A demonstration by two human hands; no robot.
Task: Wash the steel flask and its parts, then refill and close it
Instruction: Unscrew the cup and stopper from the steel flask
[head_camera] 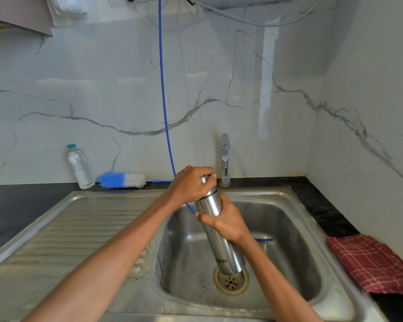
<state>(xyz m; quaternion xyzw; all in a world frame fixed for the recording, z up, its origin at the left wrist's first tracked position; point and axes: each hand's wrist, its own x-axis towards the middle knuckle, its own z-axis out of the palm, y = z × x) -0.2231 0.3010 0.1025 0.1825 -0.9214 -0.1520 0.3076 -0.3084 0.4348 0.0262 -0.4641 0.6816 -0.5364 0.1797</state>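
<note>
While the right hand (228,223) grips the steel flask (221,226) mid-body above the sink (277,196) drain, the left hand (191,184) clenches its cap (205,180); smooth and rigid, likely slippery wet, it wants that firm mid-body hold.

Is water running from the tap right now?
No, the tap shows no stream, and the sink below it looks dry.

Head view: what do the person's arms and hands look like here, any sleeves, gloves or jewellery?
Both forearms are bare up to the bottom edge of the picture, with no sleeves in view. The left hand and the right hand wear no gloves. No ring, watch or bracelet shows on the visible fingers and wrists. No markings or cables are on either arm.
</note>
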